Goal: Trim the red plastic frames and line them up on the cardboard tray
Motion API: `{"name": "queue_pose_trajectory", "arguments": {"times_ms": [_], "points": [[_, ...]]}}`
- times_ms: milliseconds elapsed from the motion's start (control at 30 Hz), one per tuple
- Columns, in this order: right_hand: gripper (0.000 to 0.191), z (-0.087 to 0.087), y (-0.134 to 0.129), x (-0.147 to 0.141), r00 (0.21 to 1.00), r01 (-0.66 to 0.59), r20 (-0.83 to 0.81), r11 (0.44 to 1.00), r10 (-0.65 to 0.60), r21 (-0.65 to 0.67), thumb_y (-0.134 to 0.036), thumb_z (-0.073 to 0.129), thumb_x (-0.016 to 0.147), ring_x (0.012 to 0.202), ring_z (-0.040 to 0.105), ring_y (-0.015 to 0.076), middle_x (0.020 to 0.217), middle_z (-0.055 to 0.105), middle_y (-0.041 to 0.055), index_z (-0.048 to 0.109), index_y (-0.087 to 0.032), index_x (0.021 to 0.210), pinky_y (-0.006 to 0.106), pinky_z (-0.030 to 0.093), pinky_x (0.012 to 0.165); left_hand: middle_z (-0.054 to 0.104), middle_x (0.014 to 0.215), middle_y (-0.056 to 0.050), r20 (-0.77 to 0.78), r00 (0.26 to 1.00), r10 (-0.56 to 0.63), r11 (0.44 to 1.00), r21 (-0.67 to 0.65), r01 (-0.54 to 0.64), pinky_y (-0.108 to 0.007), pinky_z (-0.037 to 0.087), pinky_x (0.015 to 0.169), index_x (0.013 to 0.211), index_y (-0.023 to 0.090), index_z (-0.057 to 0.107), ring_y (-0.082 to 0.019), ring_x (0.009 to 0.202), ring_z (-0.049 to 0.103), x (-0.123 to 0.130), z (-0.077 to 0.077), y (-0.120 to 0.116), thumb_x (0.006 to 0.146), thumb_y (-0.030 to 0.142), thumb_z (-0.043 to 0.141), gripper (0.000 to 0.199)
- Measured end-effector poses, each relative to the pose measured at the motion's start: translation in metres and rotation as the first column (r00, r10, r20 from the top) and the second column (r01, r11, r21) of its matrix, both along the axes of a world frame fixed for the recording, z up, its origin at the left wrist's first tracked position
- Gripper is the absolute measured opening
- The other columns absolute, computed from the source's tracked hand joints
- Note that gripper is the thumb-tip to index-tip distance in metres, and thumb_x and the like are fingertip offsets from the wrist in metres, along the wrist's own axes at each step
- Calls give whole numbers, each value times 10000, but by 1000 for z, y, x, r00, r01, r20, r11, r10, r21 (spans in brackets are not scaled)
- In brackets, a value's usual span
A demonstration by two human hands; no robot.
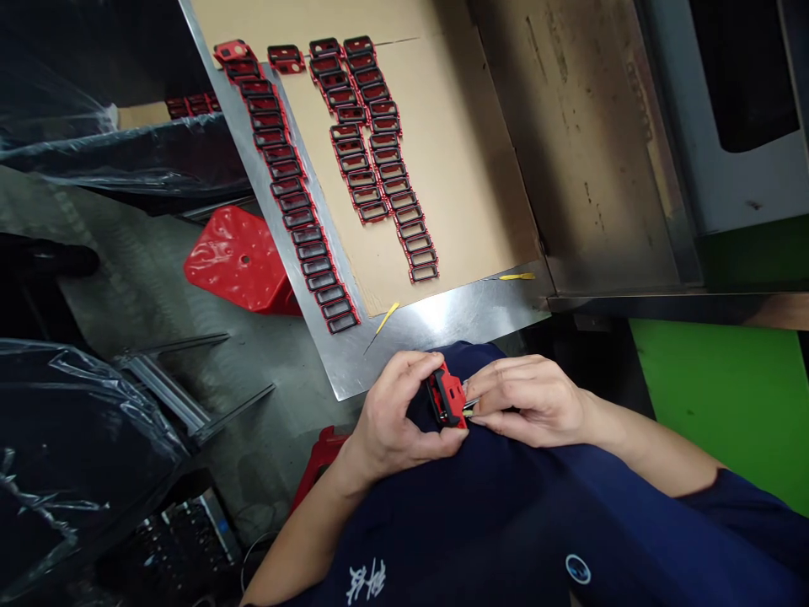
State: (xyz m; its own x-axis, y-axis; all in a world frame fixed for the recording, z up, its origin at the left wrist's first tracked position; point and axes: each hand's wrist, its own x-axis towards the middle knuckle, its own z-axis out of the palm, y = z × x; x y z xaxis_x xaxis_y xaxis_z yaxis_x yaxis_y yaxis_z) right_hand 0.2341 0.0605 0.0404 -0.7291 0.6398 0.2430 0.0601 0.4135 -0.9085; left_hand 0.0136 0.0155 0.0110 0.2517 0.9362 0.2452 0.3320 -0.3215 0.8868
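At far left, clear plastic sheeting drapes over dark shapes, and a red stool stands on the floor beside the metal counter. A long column of red-and-black rectangular frames runs along the counter's left edge, its topmost piece tilted with its red face showing. To its right, a cardboard sheet covers much of the counter and carries two more, closely neighbouring columns of frames, the right one reaching nearer the person. A yellow-handled pick lies by the cardboard's lower left corner, its thin tip pointing toward the person.

Below the counter's near edge, in front of the person's dark blue shirt, the left hand pinches a red-and-black housing between thumb and fingers, tilted. Just right of it, the right hand has its fingers pressed together on a slender piece, mostly hidden, against the housing's red side. Farther right, a second yellow-handled tool lies at the cardboard's edge, and a green panel stands beyond the right forearm.
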Motion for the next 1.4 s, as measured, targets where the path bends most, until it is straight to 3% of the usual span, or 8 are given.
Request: {"name": "queue_pose_trajectory", "arguments": {"times_ms": [767,1400], "points": [[97,-4,0,-2,996,22,-83,1000,-23,-10,-44,612,880,922,722,185,929,736,119,588,-137,864,322,625,814,628,1088,-103,96,995,16,996,-93,-7,-373,634,791,1299,184,531,-221,932,675,2,-5,-7,739,348,786,636],[95,1,-2,4,998,59,-27,997,-58,44,-94,674,879,934,729,193,944,738,135,591,-128,849,344,627,859,651,1050,-105,37,999,20,1000,-4,-20,-335,608,737,1278,175,538,-218,888,680,1,-1,-2,710,321,776,633]]}}
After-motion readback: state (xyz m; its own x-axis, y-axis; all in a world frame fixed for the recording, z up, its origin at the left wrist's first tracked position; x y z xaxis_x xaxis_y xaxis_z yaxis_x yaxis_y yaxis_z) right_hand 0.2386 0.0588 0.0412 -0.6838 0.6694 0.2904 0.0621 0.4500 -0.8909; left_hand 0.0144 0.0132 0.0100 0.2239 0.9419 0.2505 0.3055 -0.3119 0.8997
